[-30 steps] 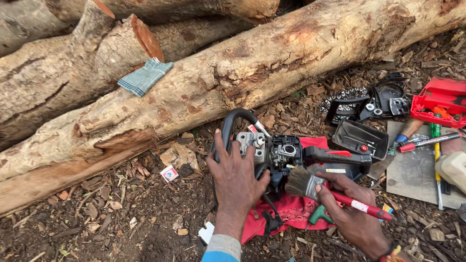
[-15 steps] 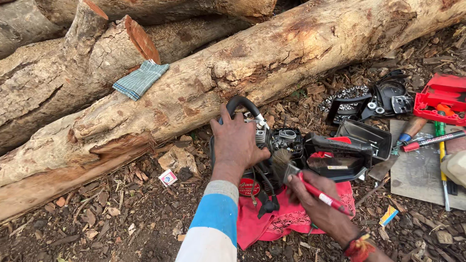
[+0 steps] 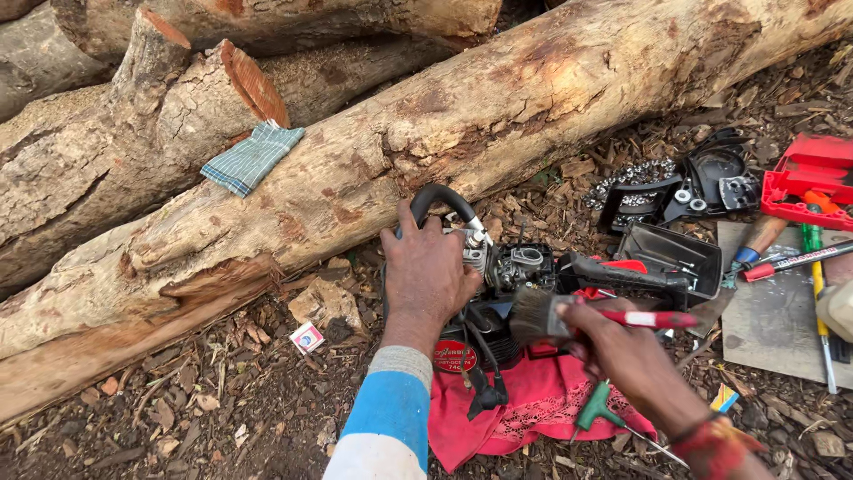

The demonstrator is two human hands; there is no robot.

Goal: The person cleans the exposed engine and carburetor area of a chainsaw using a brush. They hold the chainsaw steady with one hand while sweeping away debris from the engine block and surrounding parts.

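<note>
R hand closed round a red-handled brush, bristles pointing left twd the stripped chainsaw engine, just beside the bristle tips. Brush long axis runs left-right, nearly level. L hand clamped over the engine's left side, thumb by the black loop handle; it's the nearer hand, already touching, w/ the R hand just off to the engine's right. Red cloth under both, green T-handle tool below R hand. Beyond L hand: big log, checked cloth on it. Far right of R hand: black covers, red tray.
</note>
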